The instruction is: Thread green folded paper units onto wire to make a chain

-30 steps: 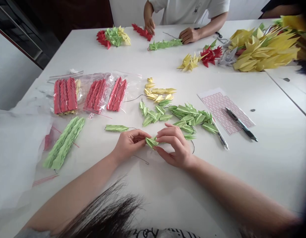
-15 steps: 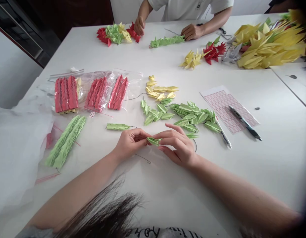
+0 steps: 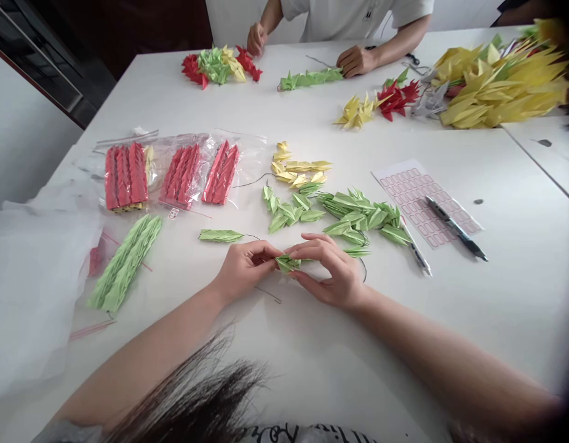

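A small folded green paper crane (image 3: 288,264) is held between my two hands above the table. My left hand (image 3: 244,271) pinches its left end between thumb and fingers. From the other side my right hand (image 3: 333,271) closes on it, index fingertip at the top and thumb at the lower edge. A thin wire needle with a looped end (image 3: 269,295) lies just below my left hand. Dark thread (image 3: 364,271) curves out beside my right hand. Beyond my fingers lie strung green paper cranes (image 3: 362,212) and a short flat green stack (image 3: 221,235).
Bagged red paper stacks (image 3: 180,175) and a green stack (image 3: 125,261) lie left. Yellow folded pieces (image 3: 302,166) are ahead. A label sheet (image 3: 416,191), a black pen (image 3: 457,229) and a white pen (image 3: 417,249) lie right. Across the table, another person's hand (image 3: 355,61) rests by a green strand (image 3: 310,79).
The green paper crane in my hands looks more spread out. My right fingers have curled in closer around it. The co-worker's hand at the far left has drawn back from the red paper.
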A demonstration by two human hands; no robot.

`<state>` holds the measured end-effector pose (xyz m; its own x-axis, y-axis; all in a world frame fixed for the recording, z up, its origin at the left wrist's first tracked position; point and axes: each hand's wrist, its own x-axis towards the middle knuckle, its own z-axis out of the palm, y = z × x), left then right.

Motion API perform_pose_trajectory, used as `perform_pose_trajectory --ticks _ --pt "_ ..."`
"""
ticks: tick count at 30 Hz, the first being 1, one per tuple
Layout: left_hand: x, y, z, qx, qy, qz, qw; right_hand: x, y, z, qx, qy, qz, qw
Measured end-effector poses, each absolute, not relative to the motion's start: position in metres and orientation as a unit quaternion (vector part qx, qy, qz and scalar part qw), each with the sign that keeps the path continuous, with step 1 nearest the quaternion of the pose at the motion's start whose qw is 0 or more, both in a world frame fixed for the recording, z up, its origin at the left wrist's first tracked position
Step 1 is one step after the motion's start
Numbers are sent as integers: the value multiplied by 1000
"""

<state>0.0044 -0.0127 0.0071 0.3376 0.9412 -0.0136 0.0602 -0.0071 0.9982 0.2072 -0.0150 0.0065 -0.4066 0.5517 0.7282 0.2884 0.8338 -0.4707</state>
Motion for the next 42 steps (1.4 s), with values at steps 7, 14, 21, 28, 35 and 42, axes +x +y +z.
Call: perform_pose_trajectory --ticks 7,14,21,28,35,42 --pt "6 -14 10 564 414 405 588 206 -14 6 -265 -843 127 451" --pt "5 -13 17 534 365 372 665 206 -16 4 -328 -807 165 462" --pt "8 -15 18 508 391 362 677 206 -11 0 -307 -806 160 480" --pt "8 -15 20 504 392 350 685 205 -10 1 -342 -807 121 466" --pt "11 -13 19 489 410 403 656 204 -11 2 -371 -794 121 467" --pt "12 -10 20 482 417 410 652 214 -25 73 -362 -762 171 509"
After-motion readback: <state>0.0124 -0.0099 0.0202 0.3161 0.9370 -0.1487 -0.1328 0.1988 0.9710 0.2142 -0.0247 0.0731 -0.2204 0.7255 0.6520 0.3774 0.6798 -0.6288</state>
